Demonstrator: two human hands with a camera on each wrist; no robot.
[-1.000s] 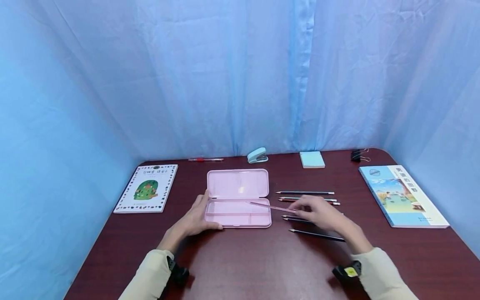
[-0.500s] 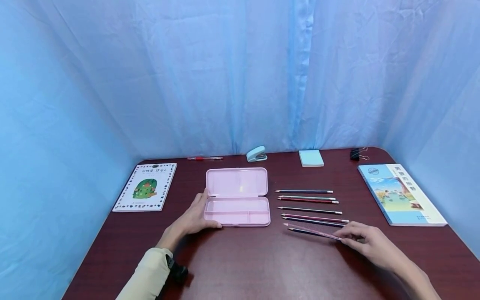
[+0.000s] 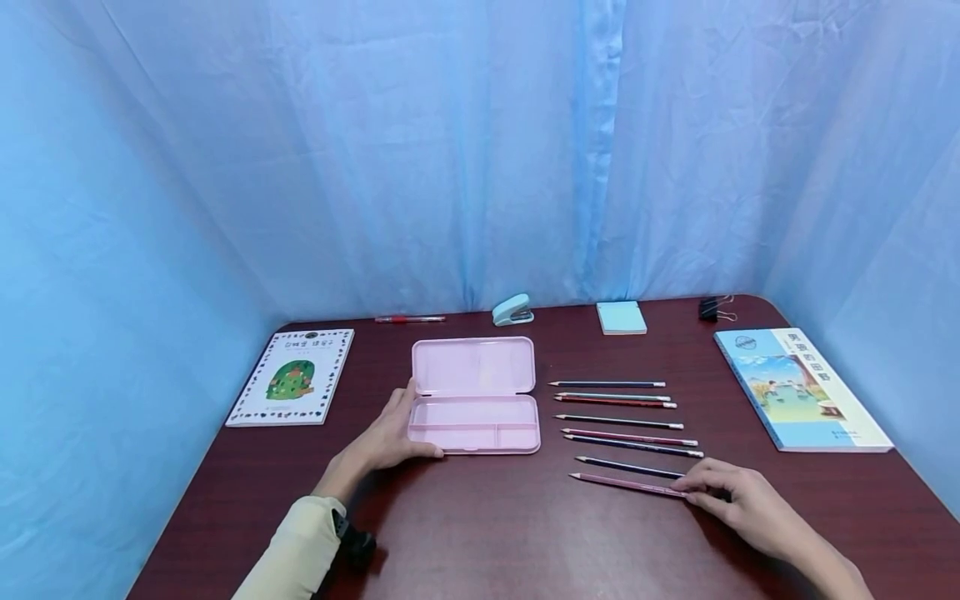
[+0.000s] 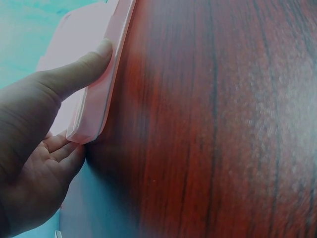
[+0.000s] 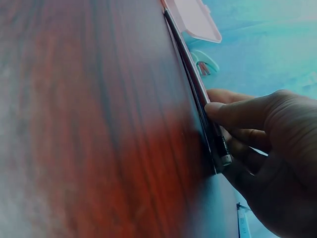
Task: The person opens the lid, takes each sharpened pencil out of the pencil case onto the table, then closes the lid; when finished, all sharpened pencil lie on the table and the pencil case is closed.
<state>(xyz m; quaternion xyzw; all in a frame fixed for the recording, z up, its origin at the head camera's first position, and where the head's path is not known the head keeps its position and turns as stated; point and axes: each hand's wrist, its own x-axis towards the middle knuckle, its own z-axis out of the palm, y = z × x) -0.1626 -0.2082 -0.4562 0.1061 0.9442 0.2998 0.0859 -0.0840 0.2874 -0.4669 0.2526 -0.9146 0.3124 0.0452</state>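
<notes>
An open pink pencil case lies at the middle of the table, its lid folded back. My left hand holds its left end, the thumb on the front wall and the other fingers by the left side. To the right, my right hand pinches a pink pencil near its rear end, low over the table or on it; I cannot tell which. In the right wrist view the thumb and a finger grip that pencil. Just behind it lies a dark pencil, its end hidden by the hand.
Several pencils lie in a rough column right of the case, tips leftward. Along the back are a red pen, a stapler, sticky notes and a binder clip. Books lie left and right.
My right hand has carried the pink pencil from over the case to the right, then nearer me, to the front of the pencil column. My left hand has stayed on the case.
</notes>
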